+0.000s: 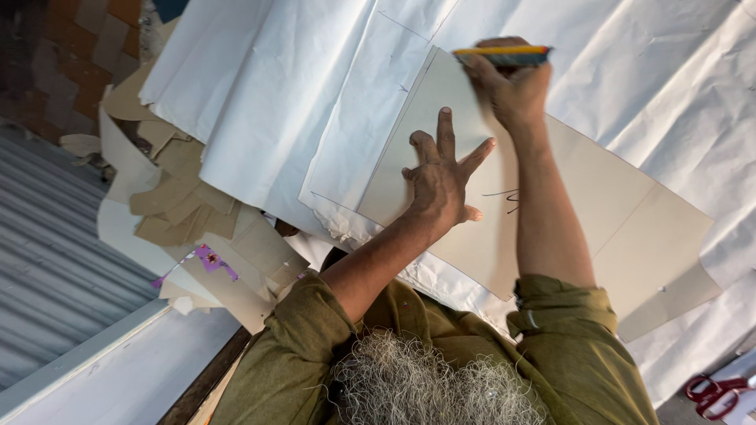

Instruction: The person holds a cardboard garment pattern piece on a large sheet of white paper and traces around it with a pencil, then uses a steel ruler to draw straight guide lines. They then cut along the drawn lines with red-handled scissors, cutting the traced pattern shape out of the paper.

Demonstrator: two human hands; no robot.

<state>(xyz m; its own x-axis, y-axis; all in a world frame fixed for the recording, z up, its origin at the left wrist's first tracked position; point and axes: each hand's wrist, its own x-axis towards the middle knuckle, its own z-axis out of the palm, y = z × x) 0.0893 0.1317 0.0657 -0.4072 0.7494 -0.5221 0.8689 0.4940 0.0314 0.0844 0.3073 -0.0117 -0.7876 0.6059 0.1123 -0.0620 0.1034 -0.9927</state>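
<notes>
White cloth (299, 94) covers worktop. Left hand (441, 185) flat, fingers spread, pressing beige card pattern (583, 197). Right hand (512, 86) at card's far edge, my grip clenched around yellow pencil (502, 55).

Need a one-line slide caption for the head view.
Left hand presses a beige card pattern flat on white fabric while right hand holds a yellow marking tool at its edge.

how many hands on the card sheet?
2. The left hand lies flat with fingers spread near the middle of the card sheet; the right hand grips a yellow pencil at its top edge.
</notes>
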